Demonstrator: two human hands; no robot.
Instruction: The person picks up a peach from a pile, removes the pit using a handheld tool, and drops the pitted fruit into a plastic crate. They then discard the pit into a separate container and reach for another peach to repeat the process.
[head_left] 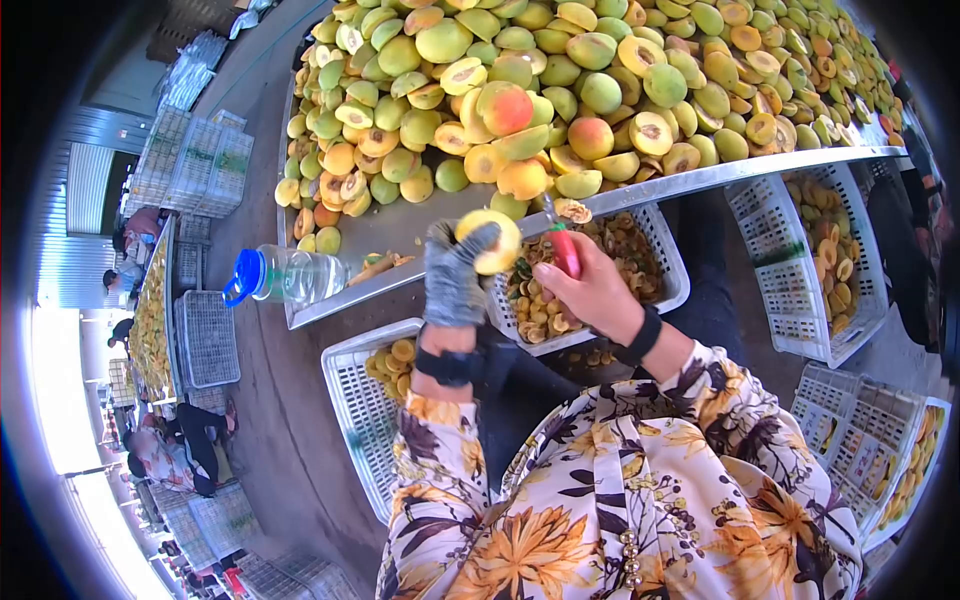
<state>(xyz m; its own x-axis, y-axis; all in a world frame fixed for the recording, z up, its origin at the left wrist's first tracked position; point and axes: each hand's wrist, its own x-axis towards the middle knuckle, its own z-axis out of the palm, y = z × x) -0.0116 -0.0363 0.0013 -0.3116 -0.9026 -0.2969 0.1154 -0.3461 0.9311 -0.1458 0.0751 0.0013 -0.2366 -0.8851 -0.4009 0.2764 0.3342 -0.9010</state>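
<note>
My left hand [455, 280], in a grey knit glove, is closed around a yellow peach half [497, 243] just off the metal table's front edge. Close to its right, my bare right hand [592, 283] grips a red-handled pitting knife [564, 246], its metal tip pointing up toward the table. A brown, ragged scrap of pit or flesh [573, 210] shows beside the tip. Below both hands stands a white crate [672, 262] filled with pits and scraps. Green, yellow and red-blushed peach halves [520, 110] are heaped on the table.
A blue-capped water bottle [300, 275] lies at the table's left corner. A white crate with peach halves [350, 400] sits by my left forearm; another filled crate [790, 270] stands at right. Stacked crates [190, 160] and other people [180, 445] are at far left.
</note>
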